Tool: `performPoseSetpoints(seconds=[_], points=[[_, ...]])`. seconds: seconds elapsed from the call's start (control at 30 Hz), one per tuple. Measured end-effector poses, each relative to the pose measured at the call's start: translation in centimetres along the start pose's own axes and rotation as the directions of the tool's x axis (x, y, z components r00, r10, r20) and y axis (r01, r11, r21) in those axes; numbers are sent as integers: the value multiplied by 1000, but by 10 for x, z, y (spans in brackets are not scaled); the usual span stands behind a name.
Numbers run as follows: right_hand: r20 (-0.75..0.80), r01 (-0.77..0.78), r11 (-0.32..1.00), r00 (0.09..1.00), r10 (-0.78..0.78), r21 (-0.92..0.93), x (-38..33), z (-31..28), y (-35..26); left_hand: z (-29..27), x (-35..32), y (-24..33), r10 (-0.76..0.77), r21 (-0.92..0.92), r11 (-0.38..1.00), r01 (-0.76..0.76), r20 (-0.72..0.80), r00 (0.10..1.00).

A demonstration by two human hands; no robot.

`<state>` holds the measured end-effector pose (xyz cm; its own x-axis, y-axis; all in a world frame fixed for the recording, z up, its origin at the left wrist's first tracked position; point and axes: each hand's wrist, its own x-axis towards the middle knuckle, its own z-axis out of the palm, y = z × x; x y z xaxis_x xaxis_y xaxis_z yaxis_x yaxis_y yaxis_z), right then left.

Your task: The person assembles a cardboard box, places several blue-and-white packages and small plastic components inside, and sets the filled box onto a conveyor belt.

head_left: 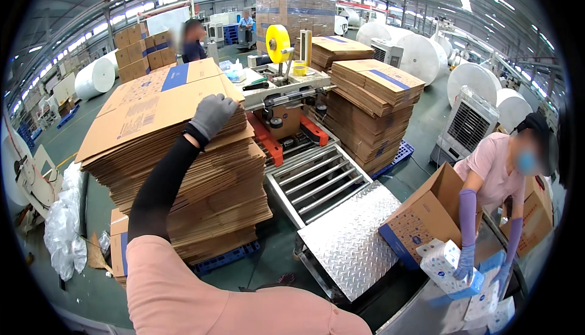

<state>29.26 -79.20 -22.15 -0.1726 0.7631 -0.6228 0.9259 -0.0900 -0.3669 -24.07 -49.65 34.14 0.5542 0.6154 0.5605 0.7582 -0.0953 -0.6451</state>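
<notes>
My left hand (213,116), in a grey glove with a black arm sleeve, reaches over the near right corner of a tall stack of flattened cardboard boxes (207,183). Its fingers are curled closed at the edge of the top flattened cardboard box (146,112), which is brown with a blue band. The fingers' undersides are hidden. My right hand is out of the picture. Right of the stack stands a carton-sealing machine (286,85) with a yellow tape roll (277,44) on top and a brown carton (283,122) inside it.
A roller conveyor (320,179) leads to a diamond-plate metal sheet (350,240). At right, a co-worker (493,164) in purple sleeves handles wrapped paper packs (448,268) beside an open carton (420,213). Another stack of flattened boxes (365,122) stands behind the conveyor.
</notes>
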Motion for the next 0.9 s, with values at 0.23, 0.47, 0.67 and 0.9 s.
performPoseSetpoints(seconds=[0.23,0.47,0.67,0.9], points=[[93,81,988,993,-69,-132,-14,-16,-7,-24,-75,-84,-445,297,834,465,-135,885],[-322,510,610,859,-399,607,-17,-258,-149,-156,-55,175,-51,-124,992,27,-196,979],[-375,499,45,704,-603,865,-41,-397,-259,-170,-128,353,192,-355,912,-205,-72,979],[-836,821,257,543,-77,510,-131,-316,-81,-100,-199,307,-6,-790,582,193,233,973]])
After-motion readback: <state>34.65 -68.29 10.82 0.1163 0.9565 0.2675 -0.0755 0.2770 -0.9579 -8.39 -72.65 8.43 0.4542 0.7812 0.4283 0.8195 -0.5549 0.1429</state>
